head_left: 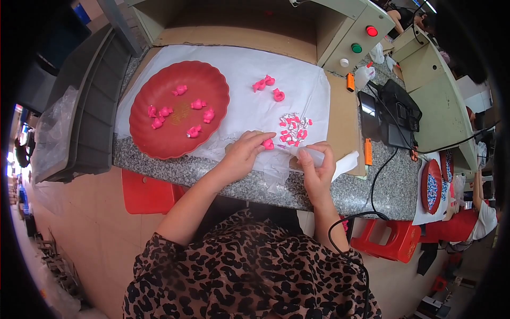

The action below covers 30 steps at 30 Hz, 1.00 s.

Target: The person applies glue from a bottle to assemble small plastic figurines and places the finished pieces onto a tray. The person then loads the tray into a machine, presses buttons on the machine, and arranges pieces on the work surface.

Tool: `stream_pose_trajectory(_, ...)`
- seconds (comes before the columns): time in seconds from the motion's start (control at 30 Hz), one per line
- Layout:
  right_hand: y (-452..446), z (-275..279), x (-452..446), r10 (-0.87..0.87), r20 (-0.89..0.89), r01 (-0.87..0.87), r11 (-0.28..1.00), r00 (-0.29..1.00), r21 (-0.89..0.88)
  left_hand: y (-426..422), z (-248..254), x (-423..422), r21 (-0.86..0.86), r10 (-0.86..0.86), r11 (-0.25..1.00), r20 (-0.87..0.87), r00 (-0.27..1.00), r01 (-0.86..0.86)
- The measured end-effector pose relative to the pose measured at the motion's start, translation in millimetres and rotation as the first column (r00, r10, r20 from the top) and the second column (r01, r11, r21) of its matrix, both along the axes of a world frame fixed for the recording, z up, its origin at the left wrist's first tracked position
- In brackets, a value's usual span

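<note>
My left hand (pixel 243 154) pinches a small pink figurine (pixel 269 144) against the white paper (pixel 244 69). In my right hand (pixel 317 173) is a translucent squeeze bottle (pixel 311 156), its narrow tip pointing left at the figurine. Whether the tip touches it I cannot tell. Just beyond the bottle lies a loose pile of tiny pink and white pieces (pixel 294 129). Further back on the paper sit a few more pink figurines (pixel 279 95). A red scalloped plate (pixel 142 127) to the left bears several similar pink figurines (pixel 197 103).
A grey plastic crate (pixel 79 117) stands at the left of the granite worktop (pixel 372 189). On the right are orange lighters (pixel 367 151), a black bag (pixel 398 111) and a cable. Red stools (pixel 390 239) stand below. Another person (pixel 462 226) is at the far right.
</note>
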State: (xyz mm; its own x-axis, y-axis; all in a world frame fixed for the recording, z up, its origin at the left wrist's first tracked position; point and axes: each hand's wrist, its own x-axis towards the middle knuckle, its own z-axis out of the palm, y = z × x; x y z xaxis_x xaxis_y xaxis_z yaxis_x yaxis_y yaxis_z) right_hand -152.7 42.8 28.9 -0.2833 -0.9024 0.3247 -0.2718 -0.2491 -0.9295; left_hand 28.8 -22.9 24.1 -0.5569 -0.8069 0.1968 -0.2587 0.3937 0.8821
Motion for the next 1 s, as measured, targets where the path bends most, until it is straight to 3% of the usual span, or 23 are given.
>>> stream_pose_trajectory(1.0, 4.9, -8.5, 7.4, -0.028, -0.028, 0.027, 0.998, 0.999, -0.050, 1.5, -2.8, -3.4, 0.058, 0.108, 0.993, -0.075, 0.991, -0.104)
